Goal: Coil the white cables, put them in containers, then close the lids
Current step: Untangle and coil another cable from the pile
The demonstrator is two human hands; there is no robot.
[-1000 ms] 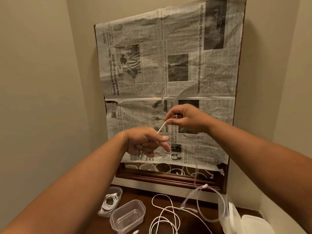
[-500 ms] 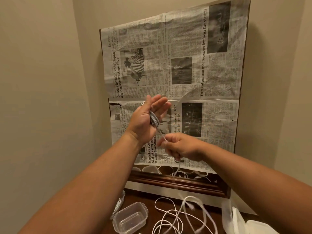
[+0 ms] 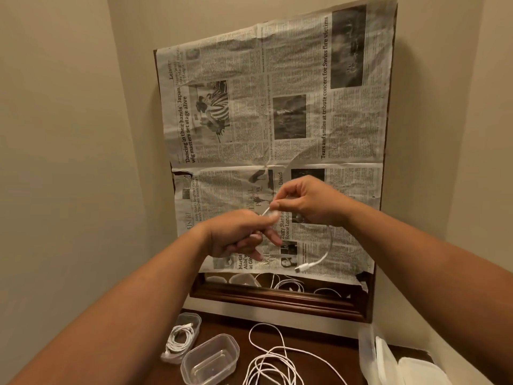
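My left hand (image 3: 238,234) is raised before the newspaper, its fingers curled round a wound white cable. Just right and above it, my right hand (image 3: 308,202) pinches the same white cable (image 3: 324,257), whose free end hangs in a curve down to a plug. On the dark table below stands an empty clear container (image 3: 211,359). Left of it, a second clear container (image 3: 183,337) holds a coiled white cable. A loose white cable (image 3: 274,362) lies tangled on the table.
A wood-framed mirror (image 3: 277,301) covered with newspaper (image 3: 277,120) leans on the wall behind the table. Clear lids (image 3: 388,362) are stacked at the right. Walls close in on the left and right.
My right hand has risen from below the left hand to above and right of it. My left hand's fingers have closed and dropped. The free cable end has lifted off the table.
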